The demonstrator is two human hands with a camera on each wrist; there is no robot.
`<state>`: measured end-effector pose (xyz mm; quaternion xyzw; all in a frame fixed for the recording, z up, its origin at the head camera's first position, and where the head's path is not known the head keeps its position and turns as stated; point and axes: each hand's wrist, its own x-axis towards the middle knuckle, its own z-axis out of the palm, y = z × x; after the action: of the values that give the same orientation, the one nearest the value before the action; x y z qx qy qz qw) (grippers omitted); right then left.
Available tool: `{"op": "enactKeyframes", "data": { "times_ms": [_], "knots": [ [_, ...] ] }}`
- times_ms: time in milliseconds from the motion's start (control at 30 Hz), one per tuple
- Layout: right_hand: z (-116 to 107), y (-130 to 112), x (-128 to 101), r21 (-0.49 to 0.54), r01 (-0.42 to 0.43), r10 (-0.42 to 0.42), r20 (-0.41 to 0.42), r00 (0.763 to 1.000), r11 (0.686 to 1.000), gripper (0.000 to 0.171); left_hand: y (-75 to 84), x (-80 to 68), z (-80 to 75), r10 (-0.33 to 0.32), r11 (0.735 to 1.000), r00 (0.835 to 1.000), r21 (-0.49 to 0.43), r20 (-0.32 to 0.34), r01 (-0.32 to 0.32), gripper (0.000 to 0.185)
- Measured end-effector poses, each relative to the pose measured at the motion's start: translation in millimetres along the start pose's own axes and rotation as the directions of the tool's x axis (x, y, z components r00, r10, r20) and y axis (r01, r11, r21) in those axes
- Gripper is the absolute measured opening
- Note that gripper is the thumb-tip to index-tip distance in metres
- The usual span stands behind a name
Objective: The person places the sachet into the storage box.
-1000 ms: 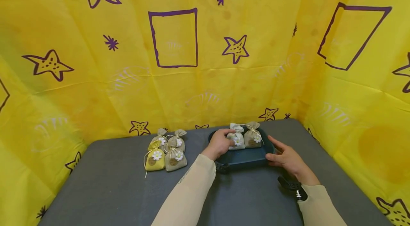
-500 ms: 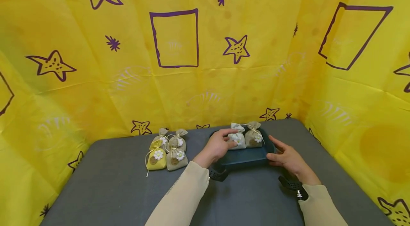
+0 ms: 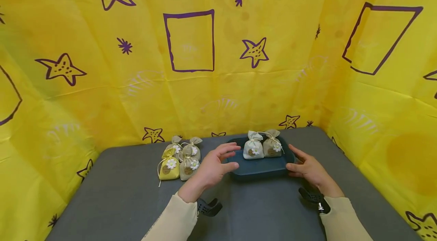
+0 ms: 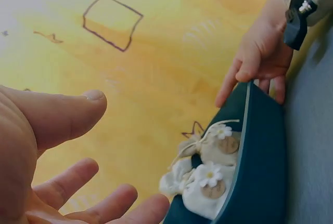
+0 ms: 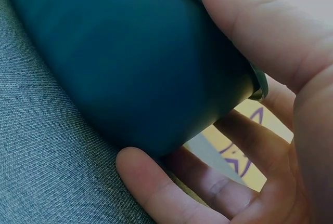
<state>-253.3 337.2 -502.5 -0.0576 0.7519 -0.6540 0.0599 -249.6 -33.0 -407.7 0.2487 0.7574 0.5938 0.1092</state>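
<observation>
Fingers of left hand (image 3: 212,165) spread, empty, left of tray (image 3: 259,169); right hand (image 3: 305,167) grips its rim; two sachets (image 3: 262,147) loaded, next grasp needs sachet cluster (image 3: 180,156) further left.

We see bright, even light in the head view, with soft shadows and wide-angle bending at the edges. Our left wrist view washes out at top left, its near hand (image 4: 47,151) blurred. The right wrist view is dim and close.
</observation>
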Motion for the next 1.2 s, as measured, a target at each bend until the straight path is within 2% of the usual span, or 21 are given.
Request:
{"op": "enactKeyframes", "data": {
  "times_ms": [200, 433, 500, 667, 767, 967, 1200],
  "knots": [
    [0.3, -0.8, -0.1, -0.013, 0.002, -0.002, -0.003, 1.000, 1.000, 0.088, -3.9, -29.4, -24.6, 0.027, 1.000, 1.000, -0.014, -0.009, -0.027, 0.046],
    [-0.3, -2.1, -1.1, -0.005, 0.013, -0.013, 0.014, 1.000, 1.000, 0.086, -11.0, -58.1, -60.9, -0.013, 1.000, 0.998, 0.007, -0.068, 0.013, 0.054],
    [-0.1, -1.4, -1.0, 0.002, 0.009, -0.009, 0.013, 1.000, 1.000, 0.086, -12.5, -64.6, -71.2, -0.007, 1.000, 0.997, 0.011, -0.079, 0.008, 0.056],
    [0.3, 0.6, -0.5, 0.008, 0.007, -0.007, 0.017, 1.000, 1.000, 0.088, -21.9, -81.9, -101.9, 0.007, 1.000, 0.994, 0.008, -0.106, -0.006, 0.058],
    [0.7, 1.4, -0.2, 0.008, 0.010, -0.010, 0.018, 1.000, 1.000, 0.089, -29.0, -93.2, -121.7, -0.005, 1.000, 0.989, 0.011, -0.147, 0.007, 0.060],
    [1.7, 2.8, -0.3, -0.002, 0.016, -0.016, 0.013, 1.000, 1.000, 0.088, -41.3, -107.0, -150.7, -0.036, 0.997, 0.975, 0.059, -0.218, 0.050, 0.064],
    [1.8, -0.3, -1.2, -0.005, 0.021, -0.021, 0.024, 1.000, 1.000, 0.087, -55.5, -113.6, -166.8, -0.045, 0.995, 0.956, 0.074, -0.290, 0.069, 0.062]
  ]
}}
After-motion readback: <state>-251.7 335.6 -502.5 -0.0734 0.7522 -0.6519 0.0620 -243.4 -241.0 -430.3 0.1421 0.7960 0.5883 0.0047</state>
